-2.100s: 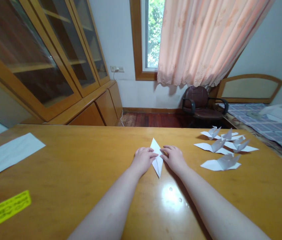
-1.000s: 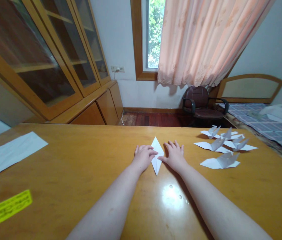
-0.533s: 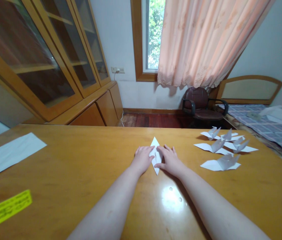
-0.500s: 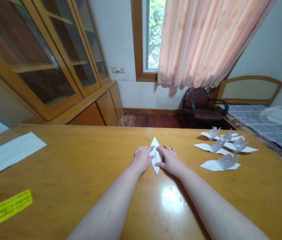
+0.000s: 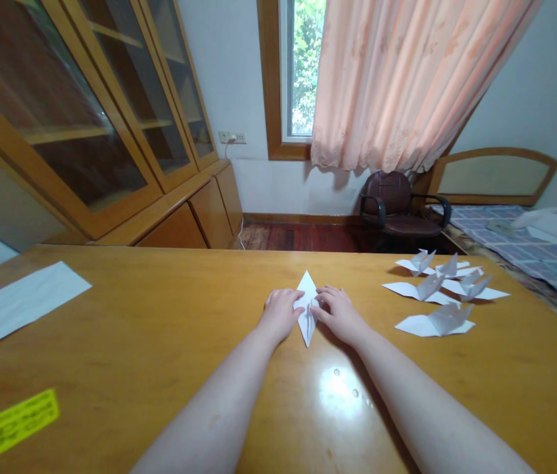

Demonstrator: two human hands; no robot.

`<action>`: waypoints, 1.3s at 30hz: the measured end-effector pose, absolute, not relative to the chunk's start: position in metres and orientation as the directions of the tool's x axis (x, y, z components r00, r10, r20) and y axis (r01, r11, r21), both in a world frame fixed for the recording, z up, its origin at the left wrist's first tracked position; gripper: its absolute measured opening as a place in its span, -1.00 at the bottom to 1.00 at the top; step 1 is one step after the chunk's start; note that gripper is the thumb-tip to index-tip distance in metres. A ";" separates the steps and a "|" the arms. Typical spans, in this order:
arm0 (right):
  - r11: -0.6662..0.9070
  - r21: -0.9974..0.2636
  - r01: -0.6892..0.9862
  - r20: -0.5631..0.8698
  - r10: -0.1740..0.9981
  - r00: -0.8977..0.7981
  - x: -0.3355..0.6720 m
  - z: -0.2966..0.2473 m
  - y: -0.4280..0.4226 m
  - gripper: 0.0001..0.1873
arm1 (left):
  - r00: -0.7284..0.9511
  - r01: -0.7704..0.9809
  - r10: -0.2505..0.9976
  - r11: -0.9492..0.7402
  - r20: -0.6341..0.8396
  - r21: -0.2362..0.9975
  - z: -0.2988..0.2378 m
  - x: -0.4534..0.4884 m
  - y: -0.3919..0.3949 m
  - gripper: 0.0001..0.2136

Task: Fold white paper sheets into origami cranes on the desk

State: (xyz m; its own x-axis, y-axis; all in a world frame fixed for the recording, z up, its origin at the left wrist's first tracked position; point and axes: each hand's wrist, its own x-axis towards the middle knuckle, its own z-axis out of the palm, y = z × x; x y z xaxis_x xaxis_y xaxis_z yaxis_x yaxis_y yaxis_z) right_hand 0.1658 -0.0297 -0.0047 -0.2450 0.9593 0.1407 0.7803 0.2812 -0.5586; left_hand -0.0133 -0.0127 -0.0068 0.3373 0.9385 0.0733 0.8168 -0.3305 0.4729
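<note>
A white sheet of paper folded into a narrow diamond (image 5: 307, 284) lies on the table, its points facing away from and toward me. My left hand (image 5: 281, 315) grips its left edge, thumb and fingertips on the paper. On the opposite side, my right hand (image 5: 340, 315) has its thumb and index finger on the right edge, where a flap stands slightly raised near the middle crease. Several folded paper cranes (image 5: 449, 320) with spread wings sit to the right of my hands.
The wooden table (image 5: 160, 368) carries a white paper sheet (image 5: 22, 306) at far left and a yellow strip with dark writing (image 5: 9, 428) at front left. Beyond its far edge are a glass-door cabinet (image 5: 160, 131), an office chair (image 5: 397, 204) and a bed (image 5: 505, 227).
My right hand has shifted slightly, its fingers drawn closer together at the paper's right edge. The diamond has turned a little, and its right flap lifts more. My left hand stays in place.
</note>
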 end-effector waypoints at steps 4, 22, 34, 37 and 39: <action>0.243 -0.635 0.734 0.166 0.970 -0.177 0.168 -0.004 -0.026 -0.73 | 0.335 0.821 0.939 -0.329 0.072 0.467 -0.008 -0.014 -0.012 -0.68; 0.225 -0.522 0.823 0.097 0.974 -0.205 0.176 -0.004 -0.022 -0.78 | 0.349 0.759 0.931 -0.347 0.105 0.552 0.002 -0.016 -0.012 -0.60; 0.114 -0.428 0.897 0.106 0.991 -0.076 0.183 -0.002 -0.020 -0.77 | 0.479 0.739 0.877 -0.421 0.030 0.526 -0.005 -0.015 -0.013 -0.72; 0.085 -0.398 0.913 0.090 0.995 -0.053 0.182 -0.001 -0.021 -0.77 | 0.535 0.741 0.845 -0.458 -0.017 0.491 -0.004 -0.015 -0.015 -0.66; 0.067 -0.406 0.911 0.079 0.996 -0.039 0.181 -0.001 -0.021 -0.76 | 0.570 0.731 0.821 -0.489 -0.032 0.475 -0.001 -0.016 -0.018 -0.63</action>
State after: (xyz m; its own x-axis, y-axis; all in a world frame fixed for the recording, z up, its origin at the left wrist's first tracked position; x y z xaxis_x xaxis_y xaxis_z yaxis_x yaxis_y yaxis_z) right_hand 0.1813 -0.0211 -0.0008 -0.0387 0.9962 0.0787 0.9113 0.0675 -0.4062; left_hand -0.0158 -0.0177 -0.0009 0.5698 0.8212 -0.0318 0.7313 -0.4891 0.4754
